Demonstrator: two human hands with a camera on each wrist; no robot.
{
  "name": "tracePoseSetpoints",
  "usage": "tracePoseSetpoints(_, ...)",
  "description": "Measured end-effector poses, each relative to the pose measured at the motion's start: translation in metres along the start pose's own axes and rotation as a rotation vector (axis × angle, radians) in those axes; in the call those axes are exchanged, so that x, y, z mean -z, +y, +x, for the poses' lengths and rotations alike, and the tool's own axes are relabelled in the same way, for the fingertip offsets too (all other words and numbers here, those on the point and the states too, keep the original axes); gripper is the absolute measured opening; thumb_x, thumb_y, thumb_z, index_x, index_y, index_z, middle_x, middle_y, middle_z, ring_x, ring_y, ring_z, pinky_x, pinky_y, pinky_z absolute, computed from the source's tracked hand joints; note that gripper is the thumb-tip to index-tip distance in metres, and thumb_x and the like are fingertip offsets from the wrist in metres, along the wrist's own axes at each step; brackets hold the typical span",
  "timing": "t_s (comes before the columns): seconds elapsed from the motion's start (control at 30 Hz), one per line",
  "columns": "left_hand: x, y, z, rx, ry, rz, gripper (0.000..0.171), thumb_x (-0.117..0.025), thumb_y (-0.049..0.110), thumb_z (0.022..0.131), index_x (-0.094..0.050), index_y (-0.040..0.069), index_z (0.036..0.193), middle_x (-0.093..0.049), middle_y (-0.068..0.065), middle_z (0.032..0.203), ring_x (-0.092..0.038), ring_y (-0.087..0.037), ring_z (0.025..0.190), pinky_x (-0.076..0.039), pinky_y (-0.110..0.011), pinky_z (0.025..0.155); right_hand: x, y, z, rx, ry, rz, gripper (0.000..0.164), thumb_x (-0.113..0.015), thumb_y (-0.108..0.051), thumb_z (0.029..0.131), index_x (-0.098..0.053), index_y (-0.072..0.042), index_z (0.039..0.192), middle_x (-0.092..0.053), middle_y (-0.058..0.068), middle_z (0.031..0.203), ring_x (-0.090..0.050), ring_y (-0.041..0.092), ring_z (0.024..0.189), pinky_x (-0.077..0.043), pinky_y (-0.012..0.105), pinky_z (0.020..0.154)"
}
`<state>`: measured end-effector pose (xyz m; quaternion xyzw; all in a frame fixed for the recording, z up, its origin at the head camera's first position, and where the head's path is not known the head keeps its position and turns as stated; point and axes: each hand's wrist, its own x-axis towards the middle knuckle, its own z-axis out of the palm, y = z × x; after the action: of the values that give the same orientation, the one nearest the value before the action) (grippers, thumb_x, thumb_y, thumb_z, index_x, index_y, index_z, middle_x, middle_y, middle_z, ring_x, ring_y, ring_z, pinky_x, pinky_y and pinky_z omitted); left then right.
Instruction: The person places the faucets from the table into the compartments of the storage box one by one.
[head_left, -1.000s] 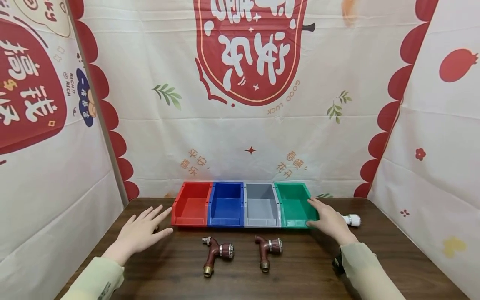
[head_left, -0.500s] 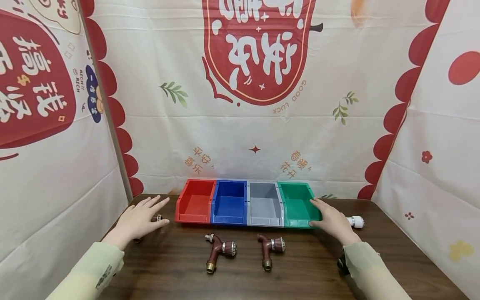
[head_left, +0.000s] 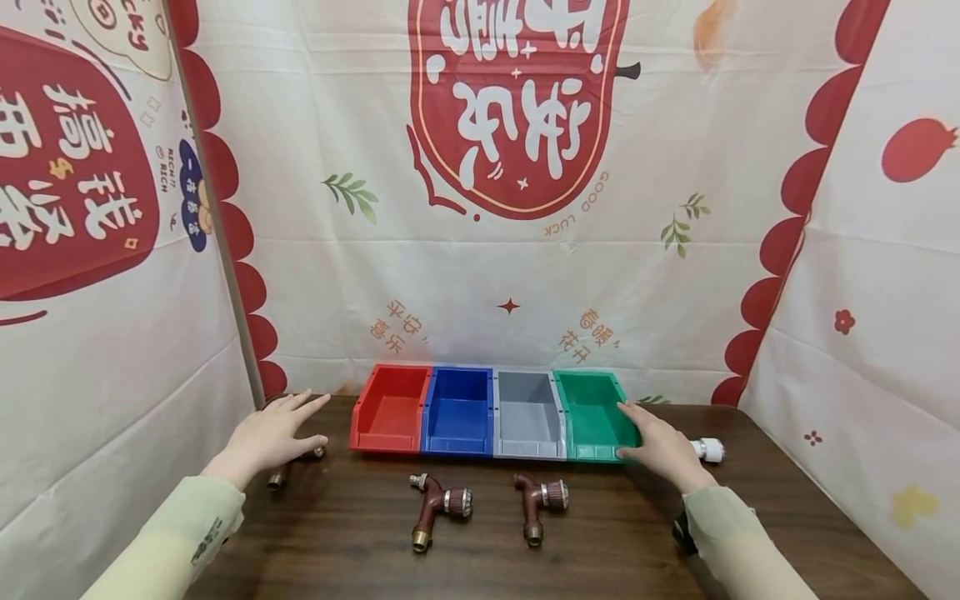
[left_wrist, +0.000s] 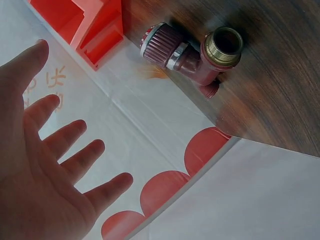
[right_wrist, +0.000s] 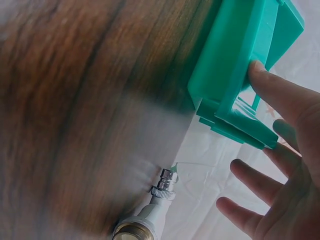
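Note:
My left hand (head_left: 262, 437), fingers spread, hovers over the table's left side, apart from the red bin (head_left: 386, 443). Partly hidden beneath it in the head view is a maroon tap (head_left: 277, 479); the left wrist view shows this tap's ribbed knob and brass threaded end (left_wrist: 223, 47). At the row's other end, my right hand (head_left: 663, 446) has its thumb against the side of the green bin (right_wrist: 227, 65), other fingers loosely extended beyond it. A white tap (head_left: 708, 450) lies just past that hand, partly covered by it.
Between the red and green bins stand a blue bin (head_left: 456, 443) and a grey bin (head_left: 528, 447). In front of them lie two maroon taps, one left (head_left: 429, 510) and one right (head_left: 534, 507). Printed cloth (head_left: 510, 267) hangs behind and on both sides.
My left hand has moved left, away from the red bin, uncovering more of the maroon tap below it. My right hand keeps its place at the green bin. The head view has shifted slightly.

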<state>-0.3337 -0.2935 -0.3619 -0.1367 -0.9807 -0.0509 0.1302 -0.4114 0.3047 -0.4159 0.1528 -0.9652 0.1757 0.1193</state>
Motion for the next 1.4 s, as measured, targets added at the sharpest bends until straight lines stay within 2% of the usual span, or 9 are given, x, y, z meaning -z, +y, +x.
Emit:
tracePoseSetpoints(0.2, -0.005, -0.004, 0.002, 0.026, -0.025, -0.02, 0.072, -0.069, 0.047, 0.085, -0.047, 0.014, 0.145, -0.044, -0.025, 0.144, -0.041, -0.05, 0.126, -0.04, -0.068, 0.09, -0.003, 0.002, 0.001, 0.003, 0.008, -0.005, 0.082, -0.08, -0.029, 0.079, -0.04, -0.003, 0.146, -0.037, 0.025, 0.148, -0.042, 0.048, 0.127, -0.04, 0.067, 0.092)
tracePoseSetpoints(0.53, -0.015, -0.013, 0.002, 0.059, -0.076, -0.041, 0.072, -0.069, 0.049, 0.084, -0.049, 0.012, 0.143, -0.045, -0.026, 0.142, -0.044, -0.051, 0.122, -0.045, -0.067, 0.082, -0.004, 0.003, 0.003, 0.012, 0.015, -0.005, 0.08, -0.08, -0.03, 0.08, -0.042, -0.003, 0.145, -0.036, 0.024, 0.149, -0.042, 0.048, 0.128, -0.039, 0.066, 0.093)
tracePoseSetpoints(0.73, -0.024, -0.017, 0.003, 0.08, -0.097, -0.041, 0.072, -0.071, 0.047, 0.083, -0.05, 0.01, 0.142, -0.045, -0.027, 0.141, -0.043, -0.053, 0.123, -0.044, -0.067, 0.086, -0.003, 0.002, 0.001, 0.014, 0.024, 0.001, 0.08, -0.08, -0.028, 0.08, -0.042, -0.003, 0.146, -0.035, 0.024, 0.15, -0.041, 0.047, 0.129, -0.04, 0.065, 0.093)
tracePoseSetpoints(1.13, -0.041, -0.026, 0.004, 0.078, -0.086, -0.051, 0.066, -0.076, 0.036, 0.08, -0.057, 0.002, 0.133, -0.048, -0.033, 0.134, -0.046, -0.058, 0.116, -0.04, -0.067, 0.091, -0.003, 0.001, -0.001, 0.005, 0.021, 0.002, 0.081, -0.08, -0.027, 0.081, -0.04, -0.004, 0.147, -0.034, 0.023, 0.151, -0.041, 0.047, 0.129, -0.04, 0.065, 0.093)
tracePoseSetpoints(1.4, -0.053, -0.029, 0.006, 0.108, -0.076, -0.064, 0.058, -0.076, 0.032, 0.081, -0.061, 0.0, 0.127, -0.053, -0.033, 0.126, -0.051, -0.052, 0.113, -0.042, -0.064, 0.089, -0.005, 0.003, -0.003, 0.003, 0.01, -0.003, 0.081, -0.079, -0.028, 0.081, -0.039, -0.005, 0.148, -0.033, 0.023, 0.151, -0.041, 0.046, 0.13, -0.041, 0.064, 0.094)
